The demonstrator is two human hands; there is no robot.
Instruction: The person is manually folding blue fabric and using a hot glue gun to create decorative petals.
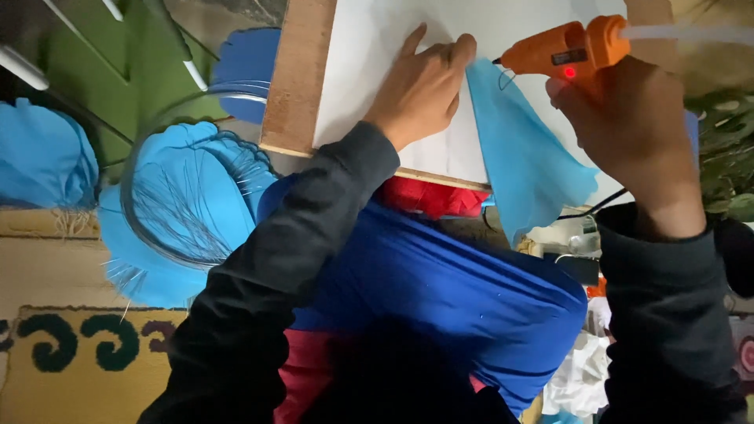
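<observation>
Glue gun (567, 52), orange with a red light glowing on its side, sits in the right hand (628, 126) above the far right part of the white sheet (377, 47). The fingers of that hand are wrapped tight round the gun's grip, and a pale glue stick (691, 34) pokes out of its back end toward the right edge of the view. The nozzle points left, its tip just beside the top corner of a light blue fabric piece (522, 149).

That fabric piece lies across the right side of the white sheet and hangs down past the board's near edge. The left hand (420, 90) rests flat on the sheet, fingers held close together and pressing on the fabric's upper left edge, just short of the nozzle. Both arms wear dark sleeves (259, 314).

The white sheet lies on a wooden board (298, 78), whose bare strip shows along the left edge. Under the board's near edge sit red cloth (432, 196) and a large dark blue cloth (455, 290) on the lap. To the left, a clear round bowl (157, 149) holds more light blue cut pieces (188, 188), and others lie beside it on a patterned yellow rug (71, 353).
</observation>
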